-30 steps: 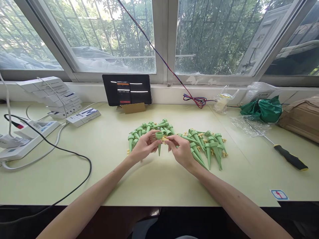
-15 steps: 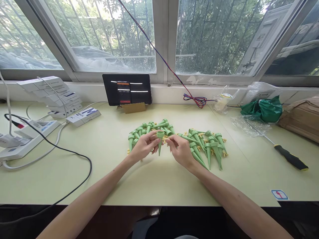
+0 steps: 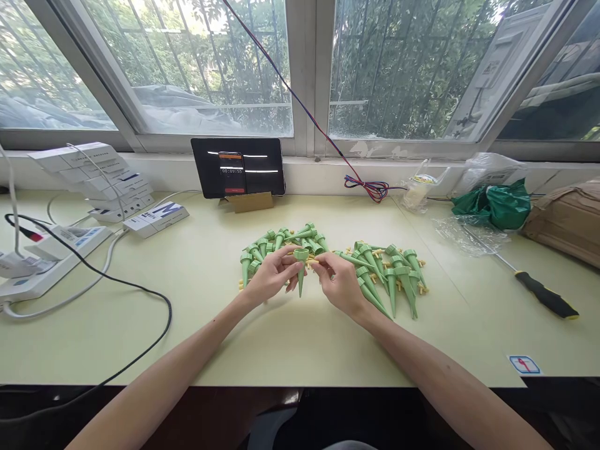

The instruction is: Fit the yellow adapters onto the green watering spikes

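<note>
Nearest, on the pale yellow-green tabletop point(image 3: 262, 350), a small blue-bordered square sticker point(image 3: 524, 365) lies by the front edge. Beyond it, the left hand point(image 3: 270, 275) has its grip closed around a green plastic cone-shaped spike point(image 3: 301, 269), held point down above the surface. The right hand point(image 3: 344, 284) pinches a small yellow plastic fitting point(image 3: 312, 261) beside the spike's capped top. Whether the two parts are joined is too small to tell. Just behind and to the right lie two piles of similar green spikes point(image 3: 404, 275). Farther back, a black-screened tablet point(image 3: 265, 159) leans upright.
</note>
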The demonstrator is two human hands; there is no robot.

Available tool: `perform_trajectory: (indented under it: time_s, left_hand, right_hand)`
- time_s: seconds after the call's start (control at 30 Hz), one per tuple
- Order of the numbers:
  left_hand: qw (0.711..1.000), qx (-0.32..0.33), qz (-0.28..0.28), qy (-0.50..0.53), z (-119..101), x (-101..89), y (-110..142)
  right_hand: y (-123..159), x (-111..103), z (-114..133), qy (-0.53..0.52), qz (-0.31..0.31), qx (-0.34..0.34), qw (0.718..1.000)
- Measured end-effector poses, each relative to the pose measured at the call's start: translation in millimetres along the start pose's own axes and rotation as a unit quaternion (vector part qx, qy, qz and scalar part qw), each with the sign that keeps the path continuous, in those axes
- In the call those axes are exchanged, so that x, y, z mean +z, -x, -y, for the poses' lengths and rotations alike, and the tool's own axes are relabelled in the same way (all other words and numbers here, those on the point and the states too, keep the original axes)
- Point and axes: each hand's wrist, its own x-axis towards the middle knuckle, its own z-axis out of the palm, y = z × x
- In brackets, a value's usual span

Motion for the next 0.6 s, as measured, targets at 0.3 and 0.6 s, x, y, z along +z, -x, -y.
perform_trajectory:
  time_s: [0.3, 0.6]
  left_hand:
    - [1.000, -0.001, 0.016, -0.008, -3.1, 0.9, 1.1]
    - [1.000, 0.004, 0.019, -0.006, 1.1, -0.2, 0.4]
  right_hand:
    - [0.3, -1.9, 1.1, 0.014, 0.035, 0.016, 0.999]
    - [-0.2, -0.9, -2.5, 0.006, 0.031, 0.005, 0.999]
